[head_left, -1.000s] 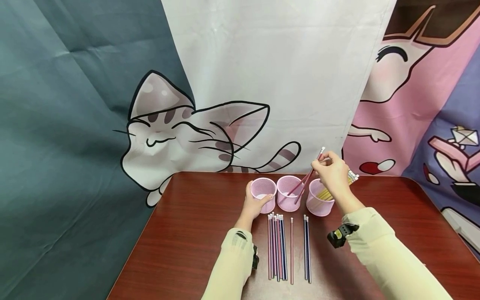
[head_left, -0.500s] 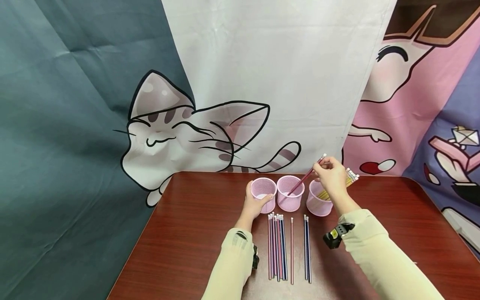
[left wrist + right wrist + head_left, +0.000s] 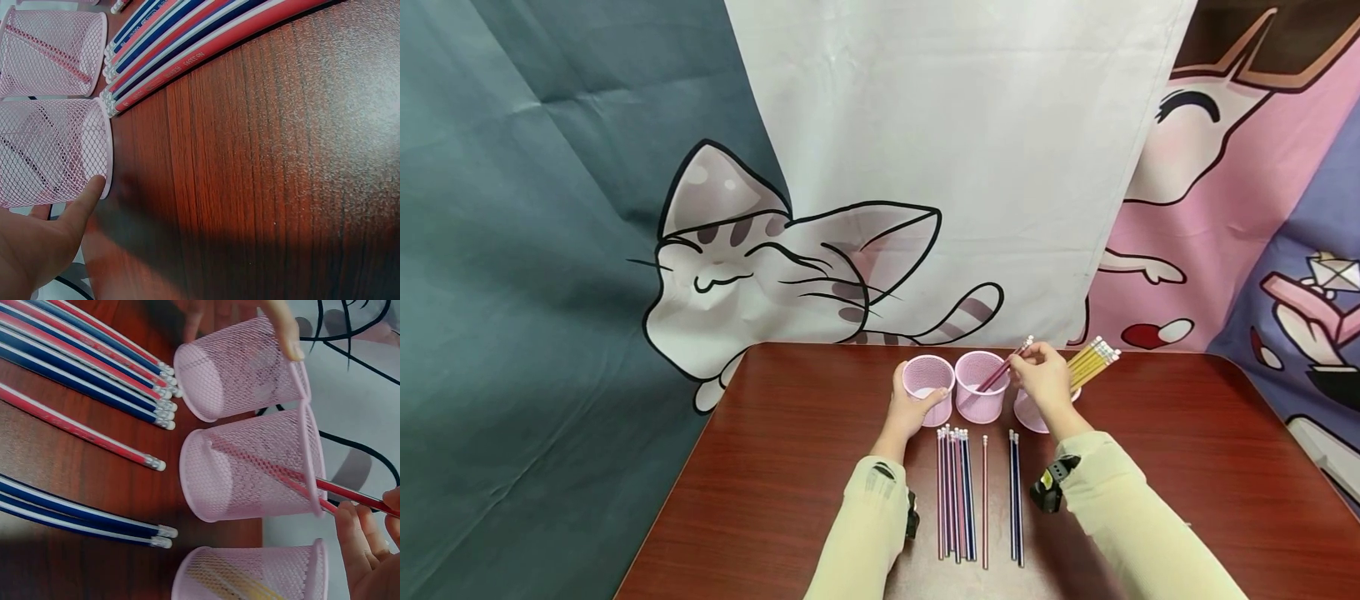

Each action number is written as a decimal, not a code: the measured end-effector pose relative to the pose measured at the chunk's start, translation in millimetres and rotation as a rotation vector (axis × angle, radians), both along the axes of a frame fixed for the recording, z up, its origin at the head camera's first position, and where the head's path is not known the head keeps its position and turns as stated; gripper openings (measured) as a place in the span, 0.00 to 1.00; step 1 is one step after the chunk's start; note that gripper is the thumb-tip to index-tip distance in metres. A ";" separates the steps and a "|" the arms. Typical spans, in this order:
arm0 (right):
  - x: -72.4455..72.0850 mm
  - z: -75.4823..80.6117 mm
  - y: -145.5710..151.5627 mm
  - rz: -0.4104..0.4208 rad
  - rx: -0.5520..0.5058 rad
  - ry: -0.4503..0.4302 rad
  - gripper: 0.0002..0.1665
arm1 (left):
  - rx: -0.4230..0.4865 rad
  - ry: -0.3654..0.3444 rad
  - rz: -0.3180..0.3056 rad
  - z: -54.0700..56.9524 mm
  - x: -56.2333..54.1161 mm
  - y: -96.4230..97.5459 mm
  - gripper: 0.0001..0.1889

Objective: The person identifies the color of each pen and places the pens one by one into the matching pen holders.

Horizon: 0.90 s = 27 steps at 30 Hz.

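Observation:
My left hand [image 3: 912,410] grips the left pink mesh pencil cup [image 3: 928,369], with the thumb on its near side. Beside it stands the middle mesh cup [image 3: 976,408]. My right hand [image 3: 1047,382] pinches red pencils [image 3: 997,373] near their eraser ends. They slant down into the middle cup, and in the right wrist view the red pencils [image 3: 350,492] show through its mesh. A third mesh cup [image 3: 1028,413], partly behind the right hand, holds several yellow pencils [image 3: 1092,363] leaning right.
In front of the cups, red and blue pencils [image 3: 955,500] lie in a row on the brown table [image 3: 775,467]. A single red pencil [image 3: 985,508] and two blue pencils [image 3: 1016,500] lie further right. A printed cloth [image 3: 1000,167] hangs behind the table.
My right hand has moved down and left, lowering the red pencils further into the middle cup and bringing them together. The left hand stays on the left cup.

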State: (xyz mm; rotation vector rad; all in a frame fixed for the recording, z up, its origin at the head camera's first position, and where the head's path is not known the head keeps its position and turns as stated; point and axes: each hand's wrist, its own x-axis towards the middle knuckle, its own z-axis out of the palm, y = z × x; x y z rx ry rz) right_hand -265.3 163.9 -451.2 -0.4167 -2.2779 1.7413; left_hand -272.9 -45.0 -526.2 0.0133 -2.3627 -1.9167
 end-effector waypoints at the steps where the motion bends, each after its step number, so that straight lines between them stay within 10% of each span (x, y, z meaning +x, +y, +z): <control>1: 0.2 -1.3 -0.4 0.007 -0.004 -0.009 0.08 | 0.003 0.000 -0.002 -0.1 0.0 0.1 0.46; 27: 3.8 -2.3 10.8 0.015 -0.223 -0.124 0.19 | -0.006 -0.016 0.003 -0.3 -0.7 -0.2 0.47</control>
